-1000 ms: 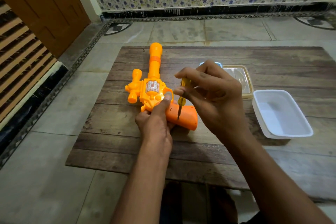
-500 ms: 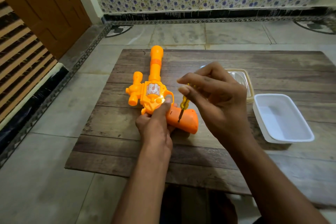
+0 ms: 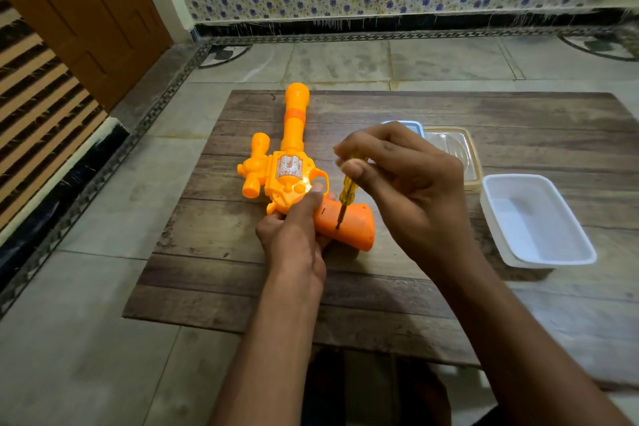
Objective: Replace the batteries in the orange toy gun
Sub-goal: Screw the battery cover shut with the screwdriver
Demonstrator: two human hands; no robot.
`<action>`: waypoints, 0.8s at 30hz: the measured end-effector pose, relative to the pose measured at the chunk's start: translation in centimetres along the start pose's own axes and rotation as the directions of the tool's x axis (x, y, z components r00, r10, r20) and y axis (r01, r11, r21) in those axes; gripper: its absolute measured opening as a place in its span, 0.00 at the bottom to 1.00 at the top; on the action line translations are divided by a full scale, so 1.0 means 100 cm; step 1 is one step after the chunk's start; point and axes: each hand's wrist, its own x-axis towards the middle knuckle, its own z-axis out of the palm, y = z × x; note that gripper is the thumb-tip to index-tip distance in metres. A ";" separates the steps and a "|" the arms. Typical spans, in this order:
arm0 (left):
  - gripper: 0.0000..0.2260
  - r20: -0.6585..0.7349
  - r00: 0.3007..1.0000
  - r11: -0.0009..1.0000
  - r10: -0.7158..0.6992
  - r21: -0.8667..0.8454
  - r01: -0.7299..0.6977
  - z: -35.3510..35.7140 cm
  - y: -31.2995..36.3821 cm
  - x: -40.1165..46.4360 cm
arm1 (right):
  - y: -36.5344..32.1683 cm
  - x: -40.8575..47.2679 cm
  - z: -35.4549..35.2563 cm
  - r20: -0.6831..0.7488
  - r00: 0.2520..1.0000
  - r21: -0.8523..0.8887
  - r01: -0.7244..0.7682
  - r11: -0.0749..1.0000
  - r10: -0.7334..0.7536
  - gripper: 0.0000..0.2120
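Observation:
The orange toy gun (image 3: 288, 162) lies flat on the wooden board (image 3: 214, 252), barrel pointing away from me and its darker orange grip (image 3: 352, 223) toward the right. My left hand (image 3: 294, 235) grips the gun where the body meets the grip, thumb on the yellow frame. My right hand (image 3: 401, 190) pinches the yellow handle of a small screwdriver (image 3: 347, 188) between thumb and fingers. The screwdriver stands nearly upright with its tip on the top face of the grip.
A white rectangular tray (image 3: 536, 221) stands on the board at the right. Behind my right hand sit a clear lidded container (image 3: 463, 156) and a small pale box (image 3: 411, 124), both partly hidden. Tiled floor surrounds the board; a wooden door (image 3: 86, 10) is at far left.
The hands and gun have kept their places; the screwdriver stays upright on the grip. My right fingers have shifted slightly on the handle. The camera has tilted a little.

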 end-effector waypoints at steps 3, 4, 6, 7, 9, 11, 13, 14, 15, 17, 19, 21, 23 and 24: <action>0.18 0.000 1.000 1.000 0.006 -0.015 -0.006 0.002 0.000 -0.001 | 0.000 -0.001 -0.003 0.069 0.996 0.170 -0.064 0.983 0.053 0.12; 0.18 0.001 1.000 1.000 0.005 -0.015 -0.005 0.002 0.000 0.000 | 0.000 0.000 -0.004 0.081 0.995 0.174 -0.074 0.982 0.061 0.12; 0.15 0.001 1.000 1.000 0.007 -0.014 -0.007 0.002 0.000 -0.001 | 0.000 0.000 -0.004 0.066 0.996 0.132 -0.061 0.989 0.052 0.12; 0.14 -0.002 1.000 1.000 0.003 -0.013 -0.003 0.002 0.000 -0.001 | 0.000 0.000 -0.003 0.047 0.998 0.089 -0.043 0.995 0.039 0.11; 0.15 -0.014 1.000 1.000 -0.002 -0.003 0.002 0.001 0.000 0.000 | 0.001 -0.001 0.001 0.001 1.000 -0.016 -0.014 1.000 0.014 0.10; 0.15 -0.022 1.000 1.000 0.004 -0.002 -0.004 0.001 0.000 0.000 | 0.001 -0.001 0.003 -0.034 0.999 -0.067 -0.014 0.998 0.012 0.09; 0.16 -0.019 1.000 1.000 -0.002 0.001 0.002 0.001 0.001 0.000 | 0.001 -0.001 0.003 -0.008 1.000 -0.025 -0.011 1.000 0.011 0.08; 0.16 -0.014 1.000 1.000 0.001 0.001 -0.001 0.002 0.001 0.000 | 0.001 -0.001 0.002 0.019 1.000 0.026 -0.017 1.000 0.016 0.08; 0.16 -0.008 1.000 1.000 0.006 -0.004 -0.006 0.002 0.001 -0.001 | 0.000 -0.002 0.001 0.045 0.999 0.077 -0.029 0.997 0.026 0.09; 0.18 0.004 1.000 1.000 0.005 -0.013 -0.005 0.001 0.002 -0.002 | -0.001 -0.002 0.000 0.071 0.996 0.131 -0.058 0.990 0.049 0.10; 0.18 0.008 1.000 1.000 0.001 -0.014 -0.001 0.001 0.002 -0.003 | -0.001 -0.001 0.000 0.062 0.997 0.118 -0.062 0.991 0.055 0.10; 0.18 0.003 1.000 1.000 -0.002 -0.012 0.002 0.001 0.002 -0.003 | 0.000 -0.001 0.001 0.027 0.999 0.075 -0.043 0.996 0.041 0.11; 0.18 0.000 1.000 1.000 0.003 -0.008 -0.003 0.001 0.002 -0.003 | 0.002 -0.001 0.004 -0.010 0.999 0.010 -0.035 0.999 0.035 0.11; 0.17 -0.004 1.000 1.000 0.001 -0.006 -0.002 0.002 0.002 -0.003 | 0.002 -0.001 0.005 -0.025 0.999 -0.015 -0.040 0.999 0.040 0.11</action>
